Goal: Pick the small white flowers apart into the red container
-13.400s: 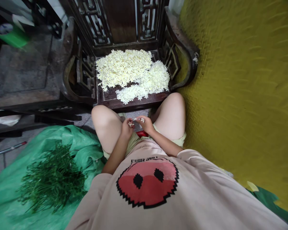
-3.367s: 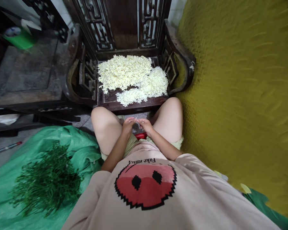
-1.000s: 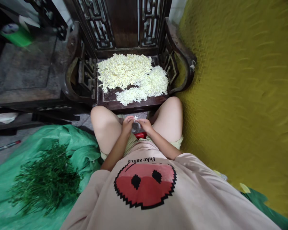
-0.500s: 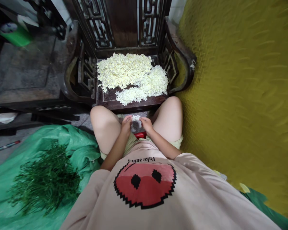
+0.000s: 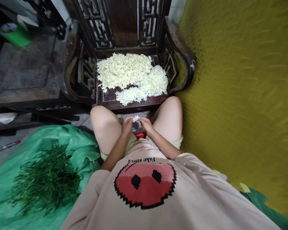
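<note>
1. White petals: a small cluster of blossoms [image 5: 135, 118] is held in the air between both hands, above the floor [image 5: 136, 128] and short of the chair's front edge. Number of blossoms: too small to count.
2. Left hand [image 5: 127, 125]: thumb and fingers drawn together at the cluster's left side, pinched on its edge as far as can be seen.
3. Right hand [image 5: 146, 124]: fingertips likewise brought together on the cluster's right side. Pressure of either pinch, and any thread or stalk beneath, cannot be told.
4. Handling, in judgement: petals this thin should bruise easily. Pinch lightly, by the base rather than the petal tips, and pull neither side against the other.
5. Steadiness: wrists are low between the knees [image 5: 172, 118], a sound posture; forearms braced on the thighs would limit tremor.
6. Drop risk: a slipped blossom would probably land on the floor. Working nearer the carved wooden armchair [image 5: 136, 106] would lessen that.
7. Stock: a cream-yellow heap of blossoms [image 5: 123, 71] and a whiter heap of blossoms [image 5: 156, 80] lie touching on the seat. Avoid brushing them with a knee.
</note>
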The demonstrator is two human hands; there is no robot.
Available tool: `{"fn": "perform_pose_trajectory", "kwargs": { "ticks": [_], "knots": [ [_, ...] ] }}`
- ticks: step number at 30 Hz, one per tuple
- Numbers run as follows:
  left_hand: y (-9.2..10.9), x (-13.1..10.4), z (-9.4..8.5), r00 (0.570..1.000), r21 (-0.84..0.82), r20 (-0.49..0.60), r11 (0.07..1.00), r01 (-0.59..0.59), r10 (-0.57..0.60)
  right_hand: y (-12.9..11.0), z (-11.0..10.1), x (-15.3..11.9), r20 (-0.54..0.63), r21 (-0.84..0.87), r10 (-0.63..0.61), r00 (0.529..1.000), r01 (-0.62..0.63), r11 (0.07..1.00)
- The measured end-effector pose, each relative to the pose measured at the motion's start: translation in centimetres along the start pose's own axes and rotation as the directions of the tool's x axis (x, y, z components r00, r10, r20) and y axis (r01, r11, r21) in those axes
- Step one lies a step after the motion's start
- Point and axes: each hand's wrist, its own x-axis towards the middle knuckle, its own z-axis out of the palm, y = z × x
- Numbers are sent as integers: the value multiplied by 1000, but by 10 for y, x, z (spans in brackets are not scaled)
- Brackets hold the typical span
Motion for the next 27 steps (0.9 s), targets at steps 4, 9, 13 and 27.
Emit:
{"fn": "perform_pose_trajectory", "kwargs": {
  "ticks": [4,9,13,27],
  "knots": [
    [-3,2,0,999,3,31,1000,9,-9,2,0,-1,58,-64,-5,998,9,998],
    [-6,2,1,997,59,65,997,-49,45,2,0,-2,88,-150,-45,995,58,987],
    [-5,-2,0,990,144,58,980,-137,130,2,1,-3,102,-226,-76,992,98,969],
    [-4,2,3,979,319,177,935,-155,102,6,3,-7,207,-236,-76,975,125,964]
  ]
}}
